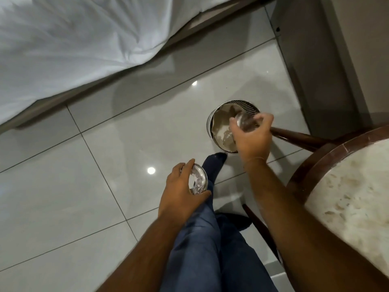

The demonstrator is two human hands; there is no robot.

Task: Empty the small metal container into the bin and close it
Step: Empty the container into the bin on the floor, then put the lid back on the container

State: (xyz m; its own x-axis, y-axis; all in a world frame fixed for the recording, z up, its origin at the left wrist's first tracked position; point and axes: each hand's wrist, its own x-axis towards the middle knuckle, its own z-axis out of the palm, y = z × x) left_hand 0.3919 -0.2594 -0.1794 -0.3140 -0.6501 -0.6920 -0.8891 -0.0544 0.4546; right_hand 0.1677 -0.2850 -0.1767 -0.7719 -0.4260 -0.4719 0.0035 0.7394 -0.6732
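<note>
My right hand (253, 137) grips the small metal container (244, 122) and holds it tipped over the open mouth of the round metal bin (212, 125), which stands on the floor and has a pale liner inside. The container is blurred, so I cannot tell what is in it. My left hand (181, 186) holds the round shiny lid (199, 181) above my left knee, well to the left of the bin, with its inner face turned towards me.
A round marble-topped table (353, 199) with a dark wooden rim and legs stands at the right, one leg right beside the bin. A bed with white sheets (73, 43) fills the upper left. Glossy grey floor tiles (105, 144) lie between. My legs in blue trousers (206, 239) are below.
</note>
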